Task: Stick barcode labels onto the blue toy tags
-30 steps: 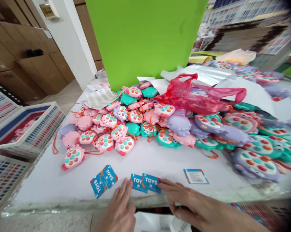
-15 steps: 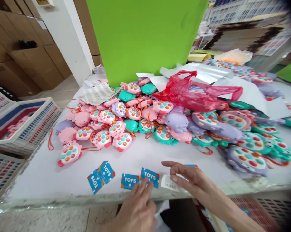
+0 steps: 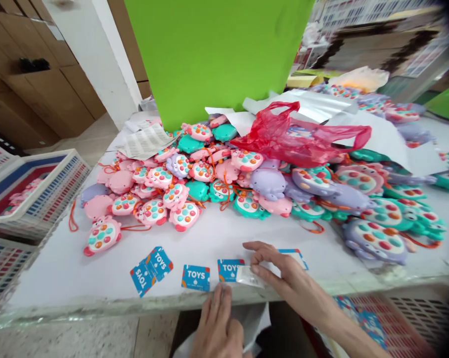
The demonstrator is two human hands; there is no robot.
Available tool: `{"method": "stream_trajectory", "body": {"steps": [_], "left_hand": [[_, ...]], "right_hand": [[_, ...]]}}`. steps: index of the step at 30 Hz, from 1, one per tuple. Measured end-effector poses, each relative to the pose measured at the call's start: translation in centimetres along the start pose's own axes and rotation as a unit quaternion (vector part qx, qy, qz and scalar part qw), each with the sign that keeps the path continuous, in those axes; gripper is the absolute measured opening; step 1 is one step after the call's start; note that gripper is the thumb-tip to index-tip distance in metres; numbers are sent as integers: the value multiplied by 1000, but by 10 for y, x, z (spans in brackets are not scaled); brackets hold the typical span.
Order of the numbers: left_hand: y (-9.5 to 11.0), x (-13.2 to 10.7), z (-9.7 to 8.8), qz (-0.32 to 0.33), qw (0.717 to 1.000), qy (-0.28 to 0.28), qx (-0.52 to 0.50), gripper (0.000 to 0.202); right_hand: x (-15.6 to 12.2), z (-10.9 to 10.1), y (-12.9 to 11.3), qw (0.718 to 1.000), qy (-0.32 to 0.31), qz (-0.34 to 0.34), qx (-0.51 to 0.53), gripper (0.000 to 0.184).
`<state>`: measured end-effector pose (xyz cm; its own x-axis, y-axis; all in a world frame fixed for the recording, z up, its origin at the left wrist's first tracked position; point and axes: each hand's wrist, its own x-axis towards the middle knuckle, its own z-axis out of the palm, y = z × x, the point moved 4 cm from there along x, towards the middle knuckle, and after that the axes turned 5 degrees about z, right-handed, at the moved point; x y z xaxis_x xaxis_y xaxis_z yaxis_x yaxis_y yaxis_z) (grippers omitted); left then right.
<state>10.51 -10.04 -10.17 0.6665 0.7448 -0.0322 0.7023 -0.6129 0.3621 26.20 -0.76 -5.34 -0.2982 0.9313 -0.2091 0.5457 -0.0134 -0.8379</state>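
Observation:
My right hand [image 3: 284, 278] hovers at the table's front edge and pinches a small clear plastic bag [image 3: 249, 275] between thumb and fingers. The bag overlaps a blue "TOYS" card [image 3: 228, 268]. Another blue "TOYS" card [image 3: 196, 277] lies just left of it, and a folded pair of cards [image 3: 150, 268] sits further left. A card with a white face [image 3: 294, 256] peeks out behind my right hand. My left hand [image 3: 217, 323] is below the table edge, fingers together and pointing up at the cards, holding nothing that I can see.
A big heap of pink, teal and purple pop-button toys [image 3: 224, 184] with orange cords covers the white table [image 3: 60, 268]. A red plastic bag [image 3: 299, 136] lies on the heap, before a green board [image 3: 213, 54]. White baskets [image 3: 26, 194] stand left; a red basket [image 3: 377, 323] sits low right.
My right hand has brought the clear bag left over the right-hand "TOYS" card. My left hand has slid back off the cards to below the table edge.

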Motion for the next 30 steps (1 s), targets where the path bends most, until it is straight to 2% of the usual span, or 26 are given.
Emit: {"method": "stream_trajectory", "body": {"steps": [3,6,10,13,15,17,24,30], "left_hand": [[-1,-7,-18,45,999,7,-20,11],[0,-6,-30,52,997,24,-52,10],[-4,1,-35,27,993,72,-91,8],[-7,2,-34,35,988,125,-88,7],[-7,2,-33,37,988,123,-85,8],[-8,3,-32,33,992,93,-83,7],[-11,1,-33,16,994,73,-79,7],[-10,3,-38,16,991,113,-72,14]], "right_hand": [[11,7,-4,999,-11,-46,-25,20],[18,14,-5,997,-37,-61,-29,17],[22,19,-4,997,-49,-60,-31,17],[25,20,-5,996,-48,-65,-35,17],[27,20,-5,996,-47,-69,-38,17],[28,21,-5,995,-47,-71,-42,17],[29,23,-4,994,-50,-83,-56,16],[30,26,0,994,-26,-95,-55,18]]}}
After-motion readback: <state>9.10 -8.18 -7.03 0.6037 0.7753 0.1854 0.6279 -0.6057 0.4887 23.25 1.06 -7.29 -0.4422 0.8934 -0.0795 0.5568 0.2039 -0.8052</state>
